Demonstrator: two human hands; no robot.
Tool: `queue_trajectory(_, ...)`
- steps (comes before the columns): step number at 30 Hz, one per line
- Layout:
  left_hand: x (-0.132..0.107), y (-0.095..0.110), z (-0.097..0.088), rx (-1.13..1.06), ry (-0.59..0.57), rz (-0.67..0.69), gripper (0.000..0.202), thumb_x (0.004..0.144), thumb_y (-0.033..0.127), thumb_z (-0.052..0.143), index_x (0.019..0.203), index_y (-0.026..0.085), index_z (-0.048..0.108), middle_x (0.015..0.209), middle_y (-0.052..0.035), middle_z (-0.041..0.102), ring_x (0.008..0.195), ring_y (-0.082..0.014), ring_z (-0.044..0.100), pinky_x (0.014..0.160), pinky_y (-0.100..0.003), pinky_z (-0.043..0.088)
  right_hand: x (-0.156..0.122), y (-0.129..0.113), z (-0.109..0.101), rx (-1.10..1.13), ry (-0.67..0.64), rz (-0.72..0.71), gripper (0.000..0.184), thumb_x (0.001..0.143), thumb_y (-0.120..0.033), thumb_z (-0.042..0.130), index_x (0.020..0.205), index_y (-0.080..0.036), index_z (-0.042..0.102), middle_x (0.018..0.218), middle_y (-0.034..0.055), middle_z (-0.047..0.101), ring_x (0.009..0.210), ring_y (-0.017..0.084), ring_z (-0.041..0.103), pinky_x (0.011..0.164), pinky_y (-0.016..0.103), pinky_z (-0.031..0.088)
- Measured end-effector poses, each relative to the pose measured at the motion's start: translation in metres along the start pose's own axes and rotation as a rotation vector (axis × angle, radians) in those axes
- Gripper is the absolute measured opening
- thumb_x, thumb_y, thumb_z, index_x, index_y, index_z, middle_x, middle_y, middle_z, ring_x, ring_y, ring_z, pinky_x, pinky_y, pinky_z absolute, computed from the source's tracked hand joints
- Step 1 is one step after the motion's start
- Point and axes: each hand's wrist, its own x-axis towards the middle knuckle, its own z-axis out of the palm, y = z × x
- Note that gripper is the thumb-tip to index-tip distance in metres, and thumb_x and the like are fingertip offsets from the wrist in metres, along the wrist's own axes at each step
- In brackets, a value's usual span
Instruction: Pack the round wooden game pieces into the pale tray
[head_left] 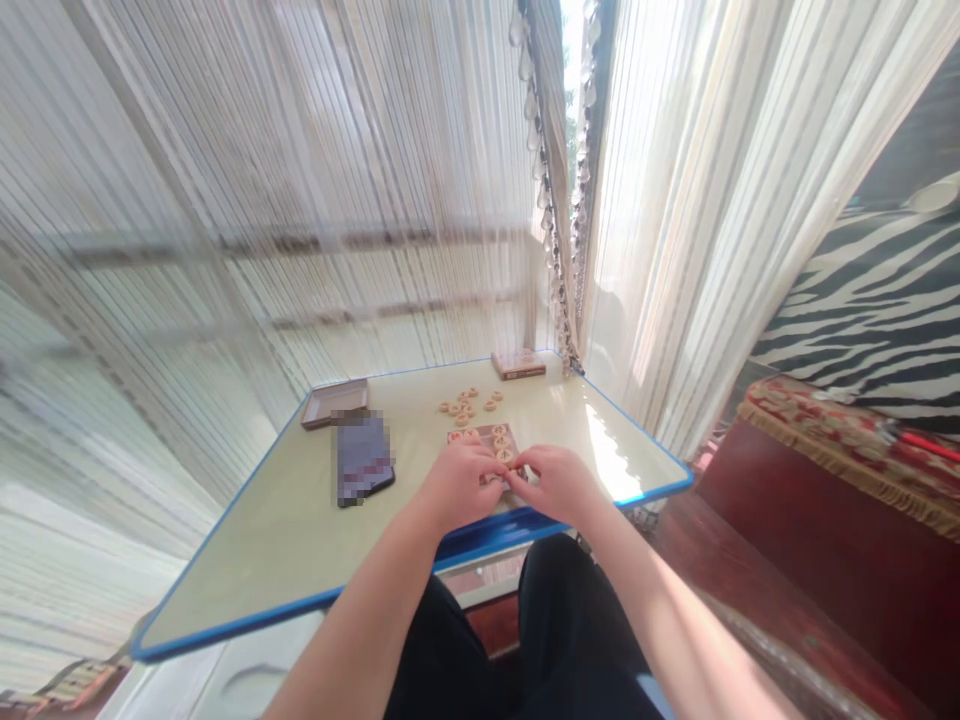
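Both my hands meet over a shallow box (484,432) near the table's front edge. Round wooden Chinese chess pieces (500,441) with marked faces stand in it, some in a column on its right side, others at its far left corner. My left hand (466,480) is closed, its fingertips touching a small round Chinese chess piece (513,465). From the other side, my right hand (556,480) pinches the same piece between thumb and fingers. My hands cover the near part of the box.
Several loose pieces (459,408) lie beyond the box on the pale, blue-edged table (277,540). An empty-looking lid or tray (335,402) sits at the far left, beside a phone (365,460). A flat box (518,364) rests at the back. String curtains (337,200) hang behind.
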Motion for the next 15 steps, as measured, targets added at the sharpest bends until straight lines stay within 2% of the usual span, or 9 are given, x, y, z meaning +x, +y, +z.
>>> queue_trajectory(7,0.0004,0.0006,0.0004,0.015,-0.01,0.003,0.023,0.067,0.01,0.051,0.07,0.022,0.071,0.069,-0.0007,0.067,0.072,-0.0159,0.056,0.077,-0.031,0.043,-0.001,0.0008,-0.0045,0.011,0.002,-0.012,0.016,0.078,-0.03,0.052,0.073,-0.021,0.064,0.073,0.002,0.065,0.068,0.015,0.058,0.063,0.024,0.039)
queue_trajectory(15,0.0018,0.002,-0.0004,0.02,-0.012,-0.013,0.024,0.065,0.009,0.051,0.071,0.021,0.071,0.069,-0.0009,0.068,0.072,-0.0162,0.056,0.076,-0.031,0.044,-0.0023,0.0001,-0.0064,-0.05,-0.02,-0.04,0.017,0.076,-0.022,0.048,0.076,-0.021,0.065,0.069,0.0021,0.063,0.067,0.015,0.057,0.062,0.024,0.038)
